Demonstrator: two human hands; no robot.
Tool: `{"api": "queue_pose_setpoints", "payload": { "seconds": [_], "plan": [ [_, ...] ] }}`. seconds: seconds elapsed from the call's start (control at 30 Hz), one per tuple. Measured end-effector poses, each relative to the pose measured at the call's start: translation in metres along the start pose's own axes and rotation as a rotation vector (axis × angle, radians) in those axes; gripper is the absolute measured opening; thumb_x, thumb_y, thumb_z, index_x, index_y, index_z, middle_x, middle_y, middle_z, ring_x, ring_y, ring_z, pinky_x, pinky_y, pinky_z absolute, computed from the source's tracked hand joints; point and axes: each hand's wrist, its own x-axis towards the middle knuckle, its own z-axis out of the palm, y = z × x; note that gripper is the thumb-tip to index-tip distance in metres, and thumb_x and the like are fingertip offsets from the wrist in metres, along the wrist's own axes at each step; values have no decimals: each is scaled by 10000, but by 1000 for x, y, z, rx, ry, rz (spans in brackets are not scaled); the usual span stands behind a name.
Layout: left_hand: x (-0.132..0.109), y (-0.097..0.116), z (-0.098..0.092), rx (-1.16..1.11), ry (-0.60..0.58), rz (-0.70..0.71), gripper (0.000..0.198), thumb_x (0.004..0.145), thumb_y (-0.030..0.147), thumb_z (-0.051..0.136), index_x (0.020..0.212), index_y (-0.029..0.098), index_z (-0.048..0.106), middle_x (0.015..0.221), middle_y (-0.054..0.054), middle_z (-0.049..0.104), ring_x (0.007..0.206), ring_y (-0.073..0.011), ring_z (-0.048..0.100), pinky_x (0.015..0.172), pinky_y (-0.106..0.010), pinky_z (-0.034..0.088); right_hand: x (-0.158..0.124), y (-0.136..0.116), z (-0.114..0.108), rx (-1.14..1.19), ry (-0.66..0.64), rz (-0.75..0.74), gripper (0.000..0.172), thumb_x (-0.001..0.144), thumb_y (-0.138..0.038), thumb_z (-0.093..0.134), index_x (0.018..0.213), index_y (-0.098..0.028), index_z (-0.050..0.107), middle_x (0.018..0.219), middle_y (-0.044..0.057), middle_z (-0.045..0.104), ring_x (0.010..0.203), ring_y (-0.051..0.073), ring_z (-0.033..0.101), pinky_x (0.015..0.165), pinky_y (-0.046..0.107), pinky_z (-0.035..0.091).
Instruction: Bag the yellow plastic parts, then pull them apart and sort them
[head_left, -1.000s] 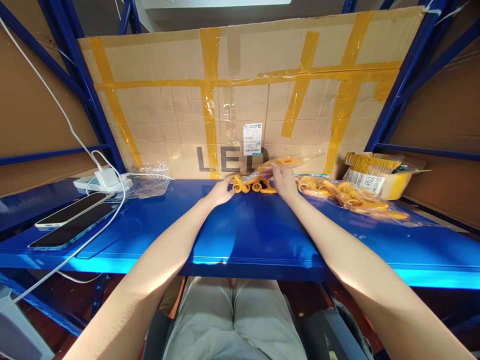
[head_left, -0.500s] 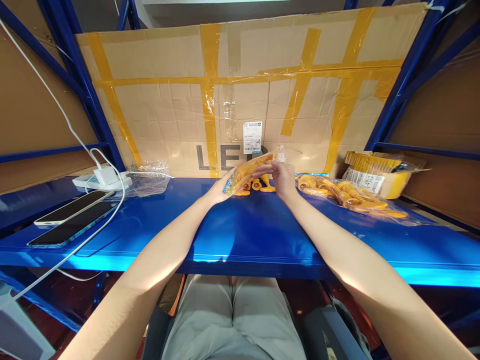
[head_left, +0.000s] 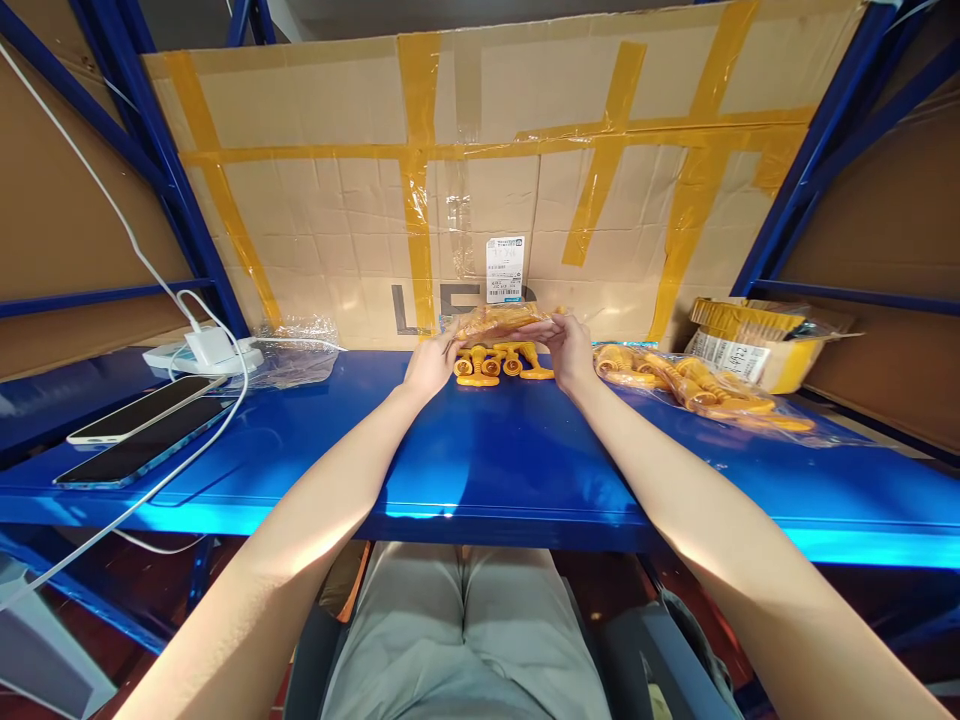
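A clear plastic bag with orange-yellow pieces in it (head_left: 501,320) is held up level between my two hands, just in front of the cardboard. My left hand (head_left: 433,366) grips its left end, fingers closed and partly behind it. At the other end my right hand (head_left: 570,350) is closed on the bag too. Beneath it, several loose orange-yellow plastic parts with T-shaped handles and round ends (head_left: 480,368) lie on the blue shelf (head_left: 517,460). Right of my right hand lies a larger clear bag of similar orange-yellow parts (head_left: 705,385).
At the right stands an open, taped cardboard box (head_left: 750,345). Two phones (head_left: 142,440) lie at the left beside a white power strip with a charger (head_left: 210,348); a white cable (head_left: 244,400) hangs over the shelf edge. Crumpled clear plastic (head_left: 296,350) lies behind. Taped cardboard (head_left: 337,230) closes the back.
The bag has turned from a tilted position to level, its left end rising. My left hand has shifted slightly left and up, and more of the loose parts beneath now shows.
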Motion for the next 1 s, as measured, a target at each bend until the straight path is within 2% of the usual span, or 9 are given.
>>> {"api": "queue_pose_setpoints", "payload": {
  "seconds": [0.13, 0.2, 0.27, 0.47, 0.57, 0.63, 0.7, 0.87, 1.0],
  "plan": [
    [1, 9, -8, 290, -19, -78, 485, 938, 122, 452, 1404, 215, 549, 1331, -136, 638, 1251, -322, 581, 1055, -424, 429, 1, 25, 7, -188, -93, 92, 450, 913, -544, 442, 990, -219, 744, 1152, 58, 734, 1244, 267, 592, 1058, 459, 452],
    [1, 14, -12, 424, -79, -117, 434, 933, 107, 444, 1333, 168, 603, 1293, -187, 647, 1218, -353, 596, 1025, -460, 445, 0, 41, 10, -297, -156, 172, 392, 858, -463, 582, 1145, -225, 703, 1286, 68, 673, 1268, 267, 573, 1085, 469, 431],
    [1, 19, -13, 526, -161, -138, 358, 946, 134, 430, 1222, 113, 657, 1179, -232, 683, 1160, -383, 623, 987, -493, 459, -2, 54, 10, -425, -241, 185, 494, 791, -365, 682, 1264, -226, 646, 1341, 93, 633, 1270, 285, 568, 1099, 491, 417],
    [-4, 35, -7, 581, -256, -57, 340, 984, 244, 394, 1112, 123, 684, 1093, -213, 707, 1076, -366, 660, 928, -435, 479, -9, 49, 5, -672, -381, -177, 767, 740, -284, 737, 1457, -202, 477, 1510, 141, 456, 1405, 324, 411, 1148, 511, 359],
    [-8, 38, -3, 530, -282, 51, 340, 988, 282, 398, 1110, 174, 696, 1113, -147, 715, 1085, -319, 657, 935, -380, 478, -10, 32, 7, -680, -444, -316, 511, 817, -303, 677, 1321, -239, 626, 1388, 100, 593, 1327, 292, 511, 1115, 466, 404],
    [-8, 35, -2, 456, -291, 111, 327, 981, 282, 415, 1107, 205, 707, 1118, -111, 720, 1102, -301, 648, 946, -358, 472, -11, 23, 8, -693, -457, -314, 266, 862, -320, 634, 1097, -269, 749, 1185, 65, 718, 1191, 279, 620, 1056, 446, 455],
    [-7, 29, -1, 358, -270, 113, 307, 964, 312, 467, 1122, 218, 712, 1106, -104, 724, 1110, -315, 643, 957, -369, 467, -10, 19, 6, -695, -423, -285, 170, 868, -336, 634, 921, -281, 786, 1011, 41, 767, 1057, 274, 683, 987, 429, 496],
    [-1, 6, -3, 175, -151, -101, 519, 758, 377, 776, 1248, 241, 674, 991, -86, 750, 1104, -344, 650, 934, -357, 481, -5, 25, -3, -563, -270, -87, 249, 858, -422, 633, 922, -237, 787, 702, 16, 738, 617, 237, 709, 708, 400, 572],
    [3, -13, -2, -57, -182, -302, 564, 691, 430, 820, 1210, 241, 706, 566, 4, 663, 683, -265, 713, 748, -340, 544, -2, 33, -1, -345, -209, 77, 331, 800, -496, 689, 943, -209, 772, 675, 17, 727, 615, 240, 716, 625, 390, 587]
  ]
}}
